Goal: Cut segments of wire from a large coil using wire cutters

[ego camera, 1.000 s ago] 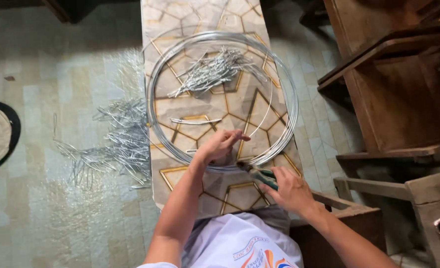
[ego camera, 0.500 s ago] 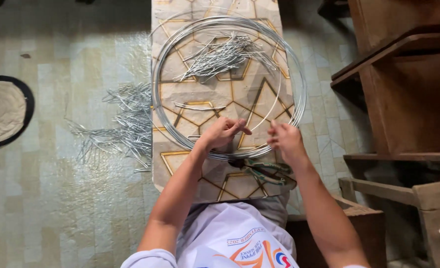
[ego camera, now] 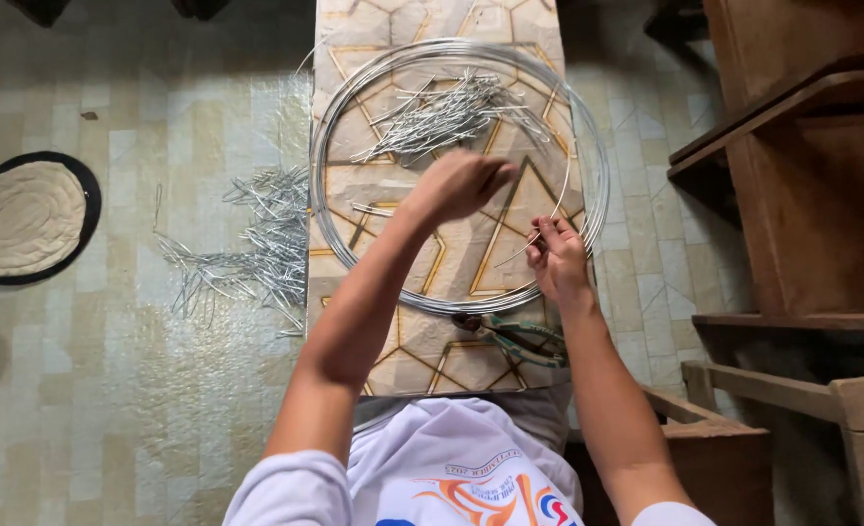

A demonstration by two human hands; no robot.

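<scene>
Left hand (ego camera: 461, 185) now above wire coil (ego camera: 588, 146)

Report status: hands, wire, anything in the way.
Left hand closed above the wire coil. Right hand pinching a wire strand. Pliers near right wrist, apart.

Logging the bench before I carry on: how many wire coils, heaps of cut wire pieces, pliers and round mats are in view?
Wire coil: 1
Heaps of cut wire pieces, one on the board, one on the floor: 2
Green-handled pliers: 1
Round mat: 1
Total: 5
</scene>
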